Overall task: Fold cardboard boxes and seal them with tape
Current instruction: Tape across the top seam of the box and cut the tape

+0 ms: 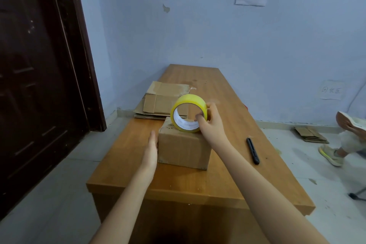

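A small folded cardboard box (183,149) stands closed on the wooden table (198,188). My right hand (213,123) grips a roll of yellow tape (188,113), held on edge with its lower rim resting on the box's top. My left hand (151,149) lies flat with straight fingers against the box's left side, holding nothing. A stack of flattened cardboard boxes (162,101) lies on the table's far left, partly over the edge.
A black utility knife (253,150) lies on the table to the right of the box. A dark door (39,75) stands at the left. At the right a person's leg and shoe (330,154) and flat cardboard (310,134) are on the floor.
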A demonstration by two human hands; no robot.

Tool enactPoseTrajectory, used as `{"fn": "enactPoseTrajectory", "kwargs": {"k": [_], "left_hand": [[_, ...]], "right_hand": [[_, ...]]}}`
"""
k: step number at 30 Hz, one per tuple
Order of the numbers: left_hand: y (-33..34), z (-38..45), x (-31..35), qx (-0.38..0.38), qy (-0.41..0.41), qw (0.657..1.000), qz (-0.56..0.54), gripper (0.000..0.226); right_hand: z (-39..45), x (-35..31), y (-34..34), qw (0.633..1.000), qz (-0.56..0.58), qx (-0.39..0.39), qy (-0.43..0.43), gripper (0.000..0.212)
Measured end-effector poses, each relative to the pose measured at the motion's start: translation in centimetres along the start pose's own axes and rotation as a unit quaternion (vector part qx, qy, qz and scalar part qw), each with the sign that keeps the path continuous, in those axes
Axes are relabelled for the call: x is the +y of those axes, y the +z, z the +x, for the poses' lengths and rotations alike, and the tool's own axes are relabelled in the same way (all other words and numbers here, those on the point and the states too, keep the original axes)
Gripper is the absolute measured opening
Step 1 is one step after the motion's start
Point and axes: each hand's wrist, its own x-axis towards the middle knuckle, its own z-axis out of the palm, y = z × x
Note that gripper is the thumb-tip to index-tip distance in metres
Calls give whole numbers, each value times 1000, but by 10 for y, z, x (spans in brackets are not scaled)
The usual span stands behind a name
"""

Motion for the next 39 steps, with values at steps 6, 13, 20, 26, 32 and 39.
{"fn": "enactPoseTrajectory", "kwargs": {"k": [6,13,20,26,32,39], "left_hand": [[-2,7,18,-31,28,999,1,57],[1,12,4,-10,41,999,-2,56],[-7,3,15,-36,50,996,59,57],[11,-3,50,-71,223,911,340,54],[6,10,32,-42,306,826,471,66],[1,10,36,-23,337,712,616,56]], "right_hand": [[1,-1,0,1000,6,-11,5,23],[1,-1,1,1000,14,-11,5,23],[0,-1,1,1000,19,-11,6,23],[-2,1,0,999,45,10,-19,15],[-12,9,5,998,31,-5,-56,36],[-7,12,7,997,56,15,-58,41]]}}
